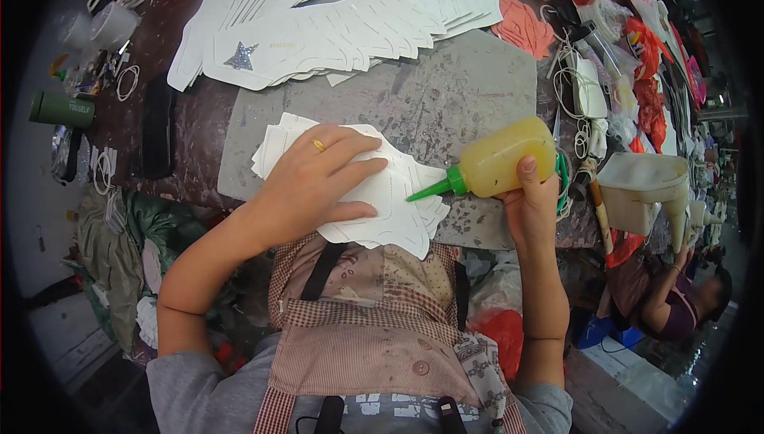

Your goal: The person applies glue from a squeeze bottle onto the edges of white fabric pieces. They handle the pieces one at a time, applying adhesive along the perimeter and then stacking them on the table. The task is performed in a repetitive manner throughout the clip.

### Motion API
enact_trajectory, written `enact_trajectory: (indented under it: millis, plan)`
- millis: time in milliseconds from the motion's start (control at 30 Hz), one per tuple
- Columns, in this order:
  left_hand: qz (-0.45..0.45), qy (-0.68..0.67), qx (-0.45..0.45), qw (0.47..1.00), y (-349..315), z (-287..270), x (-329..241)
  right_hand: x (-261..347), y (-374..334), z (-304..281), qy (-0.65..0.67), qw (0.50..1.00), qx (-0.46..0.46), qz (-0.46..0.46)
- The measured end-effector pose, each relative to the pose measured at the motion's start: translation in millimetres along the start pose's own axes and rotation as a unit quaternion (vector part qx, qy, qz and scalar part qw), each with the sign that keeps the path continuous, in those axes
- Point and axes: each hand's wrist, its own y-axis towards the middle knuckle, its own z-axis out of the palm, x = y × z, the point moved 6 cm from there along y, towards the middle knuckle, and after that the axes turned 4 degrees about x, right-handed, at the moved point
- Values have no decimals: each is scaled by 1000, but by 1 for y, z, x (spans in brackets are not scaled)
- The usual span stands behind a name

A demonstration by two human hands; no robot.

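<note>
Closest to my lens sits a checked apron (374, 330) with a dark strap, filling the lower middle of the head view. Just above it I see the left hand (318, 183), a gold ring on one finger, lying flat with its fingers spread and pressing down on a small stack of white cut pieces (398, 215). That stack rests on the near edge of a grey work mat (446, 96), partly overhanging toward the apron. I see the right hand (529, 203) wrapped around a yellow squeeze bottle (505, 155), thumb on its side and fingers curled behind it. The bottle lies nearly level, and its green nozzle (434, 189) points left, with the tip touching or just over the right edge of the white stack; I cannot tell which. Farther back on the dark table (171, 136), long fanned rows of white cut pieces (342, 24) spread out, one bearing a silver star (241, 56). Another person (676, 307) sits at lower right.
</note>
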Motion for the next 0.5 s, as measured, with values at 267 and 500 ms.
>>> enact_trajectory:
  millis: [267,500]
  plan:
    - [-5,10,5,1000,0,0,-1,1,6,0,-13,1000,15,0]
    - [-2,15,4,1000,0,1,-1,4,-3,-10,-55,998,6,8]
